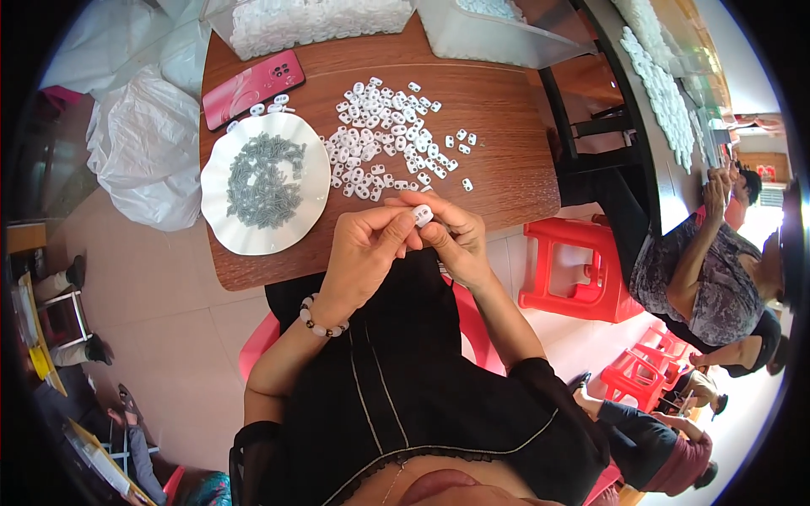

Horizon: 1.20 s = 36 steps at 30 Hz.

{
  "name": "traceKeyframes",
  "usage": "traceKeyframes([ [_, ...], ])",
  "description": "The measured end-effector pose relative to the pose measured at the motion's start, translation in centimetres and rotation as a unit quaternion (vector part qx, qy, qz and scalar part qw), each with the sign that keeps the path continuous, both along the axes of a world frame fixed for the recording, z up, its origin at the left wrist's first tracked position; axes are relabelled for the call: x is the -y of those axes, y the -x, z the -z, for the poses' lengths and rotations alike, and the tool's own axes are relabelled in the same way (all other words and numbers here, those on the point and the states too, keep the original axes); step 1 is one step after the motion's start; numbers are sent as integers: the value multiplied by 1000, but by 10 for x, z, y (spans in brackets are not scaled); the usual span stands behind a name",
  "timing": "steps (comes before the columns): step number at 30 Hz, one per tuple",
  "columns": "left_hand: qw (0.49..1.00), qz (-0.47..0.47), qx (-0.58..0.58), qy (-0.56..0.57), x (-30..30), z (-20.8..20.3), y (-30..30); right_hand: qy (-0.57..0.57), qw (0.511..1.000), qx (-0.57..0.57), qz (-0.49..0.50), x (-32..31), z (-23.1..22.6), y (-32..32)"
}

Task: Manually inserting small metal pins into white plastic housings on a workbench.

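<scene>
Just past the near edge of the table, my two hands meet fingertip to fingertip. Thumb and forefinger of my right hand (458,240) grip a small white two-holed plastic piece (423,214). My left hand (369,240) is closed in a pinch right against that piece; whatever lies between its fingertips is hidden. A loose spread of similar white plastic pieces (371,139) covers the table beyond my hands. To the left, a white wavy-rimmed plate (218,200) carries a heap of tiny grey spring-like parts (263,181).
A pink phone (253,88) lies at the table's far left, with a few white pieces beside the plate. Two translucent bins (316,29) (506,38) stand along the far edge. A red stool (582,270) is to the right, where other people sit. A white bag (143,152) rests left.
</scene>
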<state>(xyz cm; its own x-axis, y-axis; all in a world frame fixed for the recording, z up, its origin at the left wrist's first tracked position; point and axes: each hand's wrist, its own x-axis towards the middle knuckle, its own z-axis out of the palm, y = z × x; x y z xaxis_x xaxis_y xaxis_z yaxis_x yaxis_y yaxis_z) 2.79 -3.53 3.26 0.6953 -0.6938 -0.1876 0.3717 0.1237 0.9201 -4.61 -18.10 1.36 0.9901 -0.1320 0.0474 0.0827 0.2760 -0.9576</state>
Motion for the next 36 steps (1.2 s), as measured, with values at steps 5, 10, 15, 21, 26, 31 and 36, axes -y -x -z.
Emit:
traceKeyframes([
  [5, 1000, 4, 20, 6, 4, 4, 3, 6, 1000, 21, 15, 2, 5, 3],
  [10, 1000, 2, 16, 13, 8, 2, 8, 0, 999, 31, 37, 3, 6, 7],
  [15, 1000, 8, 21, 16, 11, 2, 11, 18, 998, 35, 57, 4, 6, 14],
  [21, 995, -33, -91, 24, 3, 3, 9, -13, 1000, 6, -8, 0, -1, 10],
  [26, 994, -52, -93, 29, 9, 1, 11, 28, 998, 49, 35, 5, -9, 9],
  [31, 1000, -16, -19, 14, 8, 11, 12, 12, 998, 58, 33, 6, -16, 15],
  [36, 994, -24, -102, 32, 17, -1, 16, -6, 997, 71, 29, 12, -13, 23],
])
